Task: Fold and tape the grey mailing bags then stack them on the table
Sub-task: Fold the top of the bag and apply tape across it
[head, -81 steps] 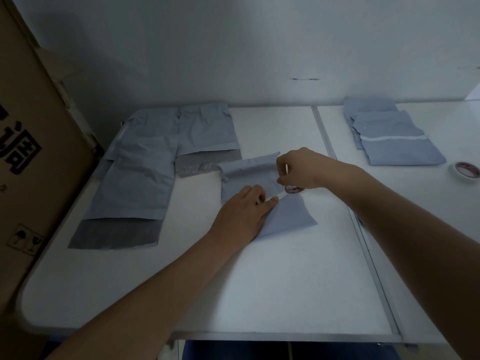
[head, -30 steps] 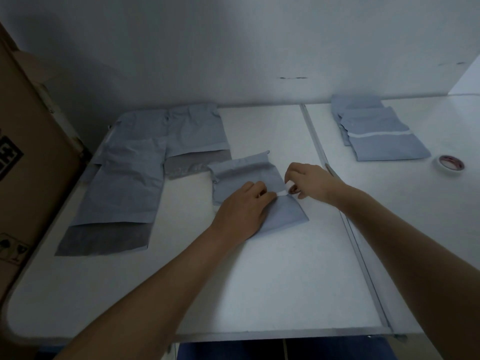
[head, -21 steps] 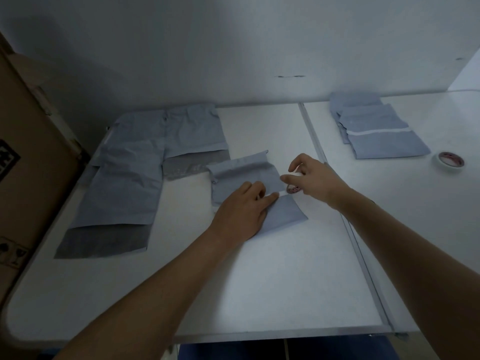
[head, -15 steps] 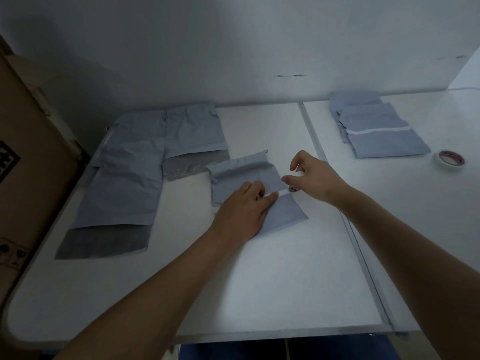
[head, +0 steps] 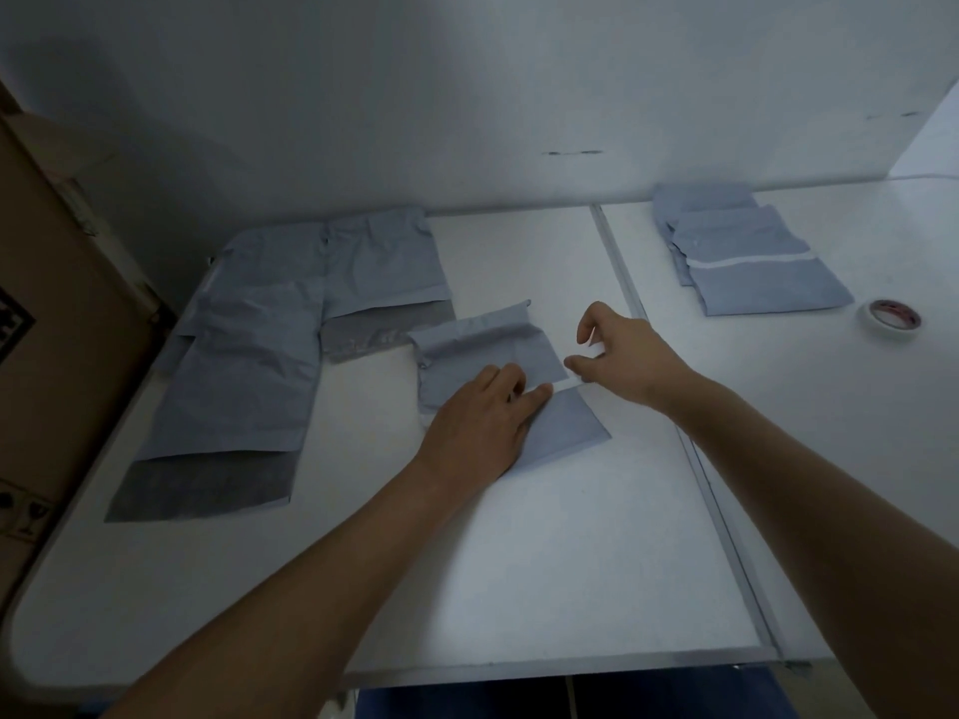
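A half-folded grey mailing bag (head: 488, 345) lies at the middle of the white table (head: 519, 563). My left hand (head: 480, 428) presses flat on its fold, fingers straight. My right hand (head: 622, 355) hovers at the bag's right edge with forefinger and thumb curled. A pale bit of tape (head: 594, 345) shows between them, and what lies in the palm is hidden. Taped, folded bags (head: 747, 262) are stacked at the back right. Unfolded bags (head: 270, 345) lie spread out to the left.
A tape roll (head: 890, 318) sits on the right table beside the stack. A metal seam (head: 695, 448) joins the two tables. A tall cardboard box (head: 57, 324) stands against the table's left edge. A wall closes off the back.
My right hand has lifted off the fold line and its forefinger has risen. The small roll seen under it earlier no longer shows. My left hand has stayed pressed on the bag.
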### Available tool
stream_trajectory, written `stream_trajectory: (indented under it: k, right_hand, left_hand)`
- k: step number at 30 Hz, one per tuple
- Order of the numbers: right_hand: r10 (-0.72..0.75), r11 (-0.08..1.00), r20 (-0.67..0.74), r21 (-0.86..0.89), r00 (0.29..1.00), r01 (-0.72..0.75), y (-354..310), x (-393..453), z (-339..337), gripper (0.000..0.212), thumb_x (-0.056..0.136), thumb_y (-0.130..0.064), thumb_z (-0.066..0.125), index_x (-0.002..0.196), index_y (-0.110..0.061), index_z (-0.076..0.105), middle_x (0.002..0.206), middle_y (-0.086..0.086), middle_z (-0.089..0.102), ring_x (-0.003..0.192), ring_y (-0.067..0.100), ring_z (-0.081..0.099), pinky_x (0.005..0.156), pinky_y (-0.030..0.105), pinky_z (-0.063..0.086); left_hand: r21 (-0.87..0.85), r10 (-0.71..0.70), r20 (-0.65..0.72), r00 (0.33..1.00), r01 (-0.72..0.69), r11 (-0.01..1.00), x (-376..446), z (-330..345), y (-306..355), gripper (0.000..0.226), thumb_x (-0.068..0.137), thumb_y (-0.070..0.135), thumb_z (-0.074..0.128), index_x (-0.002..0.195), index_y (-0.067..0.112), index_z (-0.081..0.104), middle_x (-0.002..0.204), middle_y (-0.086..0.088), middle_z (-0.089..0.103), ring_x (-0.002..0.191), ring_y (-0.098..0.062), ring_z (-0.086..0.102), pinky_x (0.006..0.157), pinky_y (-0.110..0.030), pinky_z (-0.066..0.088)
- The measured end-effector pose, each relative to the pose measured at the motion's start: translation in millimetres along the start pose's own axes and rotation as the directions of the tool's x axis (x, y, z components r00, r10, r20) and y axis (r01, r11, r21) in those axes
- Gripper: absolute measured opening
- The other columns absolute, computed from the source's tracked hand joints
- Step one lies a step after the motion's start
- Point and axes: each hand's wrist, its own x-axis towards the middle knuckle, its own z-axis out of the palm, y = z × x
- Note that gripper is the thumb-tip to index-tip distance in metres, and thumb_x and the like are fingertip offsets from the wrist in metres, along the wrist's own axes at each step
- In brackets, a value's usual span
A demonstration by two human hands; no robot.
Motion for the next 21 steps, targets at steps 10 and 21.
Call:
stream_trajectory:
  k: [10, 21]
  right_hand:
    - [-0.007, 1.000, 0.046, 0.020, 0.999, 0.006, -7.4, -3.2, 5.6, 0.022, 0.096, -0.040, 0.048, 0.097, -0.021, 0.059, 0.090, 0.000, 0.067, 0.073, 0.011, 0.060, 0.059, 0.025, 0.045]
    - [-0.033, 0.999, 0.028, 0.041, 0.999, 0.032, -7.5, -3.7, 6.8, 0.015, 0.092, -0.036, 0.057, 0.094, -0.021, 0.062, 0.090, -0.003, 0.060, 0.077, 0.008, 0.050, 0.056, 0.017, 0.032]
  left_hand:
    - [0.006, 0.097, 0.095, 0.991, -0.098, 0.995, -11.3, -14.4, -22.9, 0.036, 0.094, 0.021, 0.047, 0.127, 0.018, 0.062, 0.102, -0.006, 0.056, 0.086, -0.022, 0.051, 0.063, -0.033, 0.049]
    - [-0.073, 0.141, 0.100, 0.985, -0.134, 0.988, 2.7, -13.5, -11.3, 0.045, 0.078, 0.005, 0.063, 0.122, 0.011, 0.062, 0.101, -0.006, 0.059, 0.083, -0.023, 0.053, 0.056, -0.037, 0.049]
